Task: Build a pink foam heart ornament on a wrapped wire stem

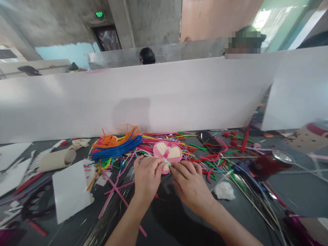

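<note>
A pink and cream petal-shaped piece of pipe cleaners (pixel 175 154) is between my hands, just above the dark table. Darker pink fuzzy bits run down its middle, and a short light green pipe cleaner (pixel 167 163) lies across its lower part. My left hand (pixel 149 173) pinches the piece from the left, thumb and forefinger closed at the green bit. From the right, the closed fingertips of my right hand (pixel 191 184) meet the same spot. My fingers cover part of the lower petal.
Bundles of blue (pixel 119 149) and orange pipe cleaners (pixel 132 133) lie behind my left hand. A red can (pixel 266 165), a crumpled white tissue (pixel 224 190) and thin wires are at right. A cardboard tube (pixel 57 160) and white card (pixel 71 191) lie left. A white partition (pixel 164 95) stands behind.
</note>
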{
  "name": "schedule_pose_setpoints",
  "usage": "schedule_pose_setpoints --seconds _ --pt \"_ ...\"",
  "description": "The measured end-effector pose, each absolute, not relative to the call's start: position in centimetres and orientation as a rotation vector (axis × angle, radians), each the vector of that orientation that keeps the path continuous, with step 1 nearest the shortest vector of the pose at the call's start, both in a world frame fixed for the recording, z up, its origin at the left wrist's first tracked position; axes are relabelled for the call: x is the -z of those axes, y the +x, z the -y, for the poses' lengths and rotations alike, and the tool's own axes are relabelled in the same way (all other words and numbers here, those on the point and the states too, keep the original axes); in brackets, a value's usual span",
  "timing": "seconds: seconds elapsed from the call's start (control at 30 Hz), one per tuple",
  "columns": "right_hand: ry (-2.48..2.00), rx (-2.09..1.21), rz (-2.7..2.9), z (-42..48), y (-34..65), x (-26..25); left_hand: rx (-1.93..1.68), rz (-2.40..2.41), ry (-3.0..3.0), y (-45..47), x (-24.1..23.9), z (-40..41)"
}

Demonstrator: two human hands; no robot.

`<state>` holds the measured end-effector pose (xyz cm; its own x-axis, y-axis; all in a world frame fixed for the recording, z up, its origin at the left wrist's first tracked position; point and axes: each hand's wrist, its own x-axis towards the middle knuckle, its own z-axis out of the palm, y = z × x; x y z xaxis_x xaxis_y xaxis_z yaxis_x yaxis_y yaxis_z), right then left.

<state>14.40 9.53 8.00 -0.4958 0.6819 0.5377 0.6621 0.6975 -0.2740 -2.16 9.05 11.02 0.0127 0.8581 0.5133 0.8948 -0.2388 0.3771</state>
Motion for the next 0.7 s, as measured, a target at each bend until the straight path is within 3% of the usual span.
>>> schedule_pose_setpoints --seconds 0.7 --pt "-0.656 -0.025 2.157 -10.4 15.7 -9.9 0.935 1.861 -2.313 -1.9 -10.7 -9.0"
